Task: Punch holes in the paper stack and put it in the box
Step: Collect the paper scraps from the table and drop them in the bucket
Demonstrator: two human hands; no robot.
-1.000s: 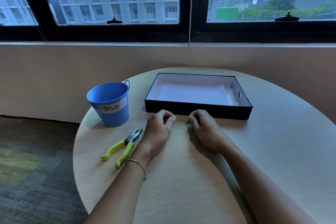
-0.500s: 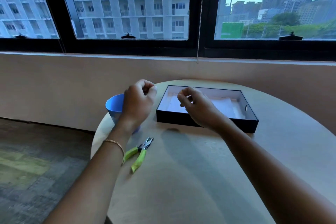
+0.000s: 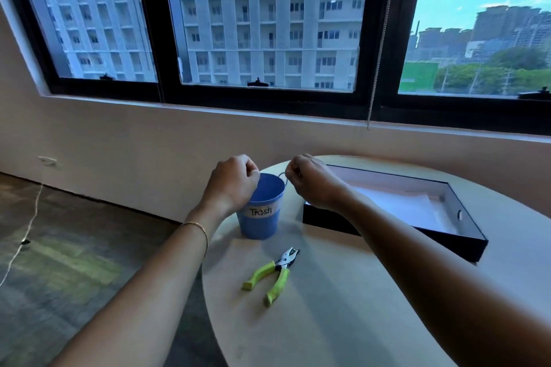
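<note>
- A dark carpeted floor (image 3: 74,247) fills the left, crossed by a thin pale cable (image 3: 28,229); a plain wall with a socket plate (image 3: 47,160) rises to a wide black-framed window (image 3: 268,92).
- The left hand (image 3: 231,185), a thin bracelet (image 3: 196,229) on its wrist, is raised over the worktop's far-left edge, fingers curled with the tips pinched; whether it grips anything I cannot tell.
- Below it a blue bucket (image 3: 262,214) labelled "Trash" stands near that edge.
- A green-handled hole punch (image 3: 272,275) lies on the round pale wood worktop (image 3: 343,307), nearer than the bucket.
- The right hand (image 3: 313,183) is likewise pinched shut, held above the bucket's right rim.
- A shallow black box (image 3: 417,235) sits toward the far-right edge, the white paper stack (image 3: 399,205) lying flat inside it.
</note>
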